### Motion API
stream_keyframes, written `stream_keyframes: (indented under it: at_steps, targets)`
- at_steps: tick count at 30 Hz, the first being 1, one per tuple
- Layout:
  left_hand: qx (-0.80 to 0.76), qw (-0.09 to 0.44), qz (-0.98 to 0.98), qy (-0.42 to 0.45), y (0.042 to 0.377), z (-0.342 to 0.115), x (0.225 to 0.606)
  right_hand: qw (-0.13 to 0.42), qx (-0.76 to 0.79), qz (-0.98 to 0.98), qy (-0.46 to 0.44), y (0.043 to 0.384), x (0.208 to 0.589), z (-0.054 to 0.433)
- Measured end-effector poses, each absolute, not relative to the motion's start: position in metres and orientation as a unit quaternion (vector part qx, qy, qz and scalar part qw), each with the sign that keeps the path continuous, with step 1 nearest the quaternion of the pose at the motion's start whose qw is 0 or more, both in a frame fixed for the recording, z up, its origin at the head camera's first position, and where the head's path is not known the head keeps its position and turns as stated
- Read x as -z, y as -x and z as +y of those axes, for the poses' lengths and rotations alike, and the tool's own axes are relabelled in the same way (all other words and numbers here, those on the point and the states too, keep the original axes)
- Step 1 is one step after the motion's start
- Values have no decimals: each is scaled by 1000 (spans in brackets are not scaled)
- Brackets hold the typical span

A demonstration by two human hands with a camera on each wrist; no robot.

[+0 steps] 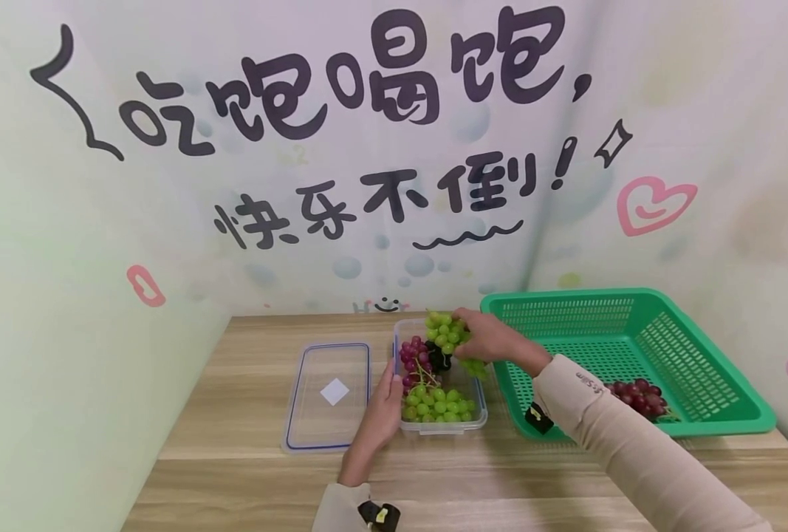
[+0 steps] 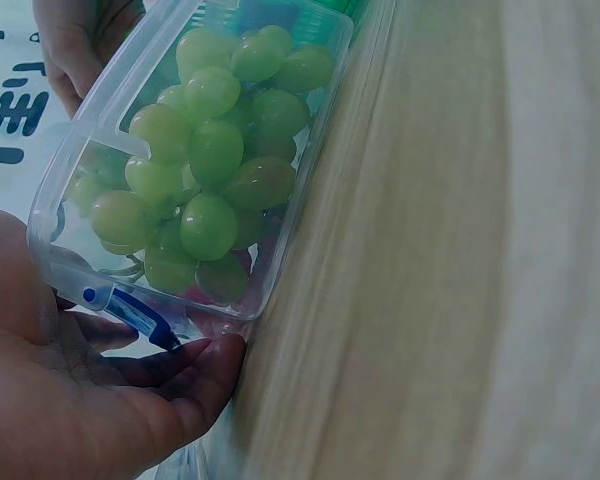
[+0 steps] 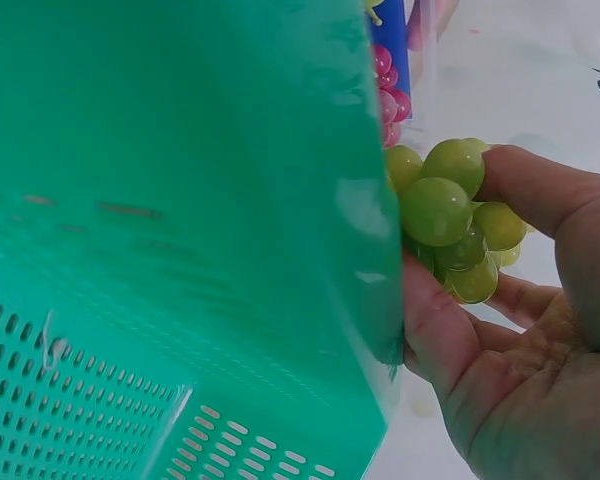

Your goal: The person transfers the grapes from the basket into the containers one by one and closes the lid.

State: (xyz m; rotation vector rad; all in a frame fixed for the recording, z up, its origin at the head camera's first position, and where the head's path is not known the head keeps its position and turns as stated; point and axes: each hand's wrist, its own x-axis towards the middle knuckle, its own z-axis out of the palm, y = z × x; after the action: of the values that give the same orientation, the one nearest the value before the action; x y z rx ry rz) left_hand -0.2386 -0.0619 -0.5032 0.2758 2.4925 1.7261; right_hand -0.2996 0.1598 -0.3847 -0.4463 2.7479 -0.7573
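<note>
Fingers (image 3: 532,188) of the right hand (image 1: 490,338) are clamped on a bunch of green grapes (image 1: 443,332), which is held over the far right part of a clear box (image 1: 443,427); whether anything beneath is touched cannot be told. A pinch from opposite sides seems to have been chosen so that the soft berries are carried without being squeezed hard. By the left hand (image 1: 385,405) the box's left side is touched, its fingers loosely bent near a blue latch (image 2: 132,312) — probably to steady the light plastic — though whether the wall is actually gripped cannot be told. Inside the box, more green grapes (image 1: 436,406) are gathered at the near end and red grapes (image 1: 412,355) along the left, while a dark object (image 1: 439,357) beside them is too hidden to identify. Flat on the table (image 1: 234,414), just left of the box, the lid (image 1: 350,425) is laid, presumably so that the opening is left unobstructed; the green basket (image 1: 719,426), with red grapes in it, is set close on the right, where only a short reach is needed. The right forearm is stretched diagonally across the basket's near left part, while the left is extended forward, palm turned toward the box.
</note>
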Motion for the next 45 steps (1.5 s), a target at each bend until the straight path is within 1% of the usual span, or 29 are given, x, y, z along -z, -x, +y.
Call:
stream_keyframes:
  at_steps: [14, 24, 45]
  targets:
    - [-569, 49, 816, -86, 238, -62, 503, 125, 248, 950, 144, 302, 387, 154]
    - [-565, 51, 819, -88, 239, -62, 503, 152, 276, 934, 167, 303, 391, 156]
    - [-564, 48, 819, -88, 239, -61, 502, 154, 262, 938, 165, 301, 389, 156]
